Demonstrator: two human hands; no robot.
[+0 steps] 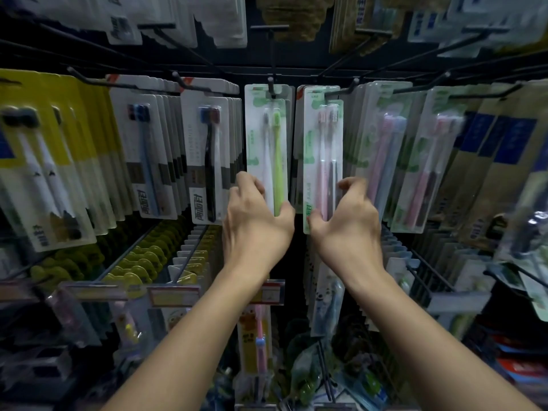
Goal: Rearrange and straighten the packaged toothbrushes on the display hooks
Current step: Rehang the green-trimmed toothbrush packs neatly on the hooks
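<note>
Pegboard display (pixel 296 69) fills the whole view, dark-backed, with black wire hooks running out toward the camera in rows. On the middle row hang the largest groups: yellow-carded packs (pixel 44 161) at the left edge, stacks of white-carded packs with dark brushes (pixel 207 161) beside them, and pale green-printed packs (pixel 415 161) running to the right edge. A lower row of hooks with price tags (pixel 173 295) carries children's brushes, partly hidden by the forearms.

At the centre hang the two packs in hand. The green-and-white toothbrush pack (pixel 267 143) sits on its hook (pixel 271 84), roughly plumb. The pink toothbrush pack (pixel 321 161) just to its right hangs slightly askew, its bottom edge swung left.

The left hand (pixel 255 223) grips the lower end of the green-and-white pack, fingers curled over its left edge and thumb across its front. The right hand (pixel 347 221) holds the lower end of the pink pack, thumb at its bottom left corner and fingers curled round the right edge.

These blister cards look light, thin and springy, with slick plastic fronts. They should swing freely from the punched hole, so hold the card edges low down, gently, since hard pulling could tear the hole.
</note>
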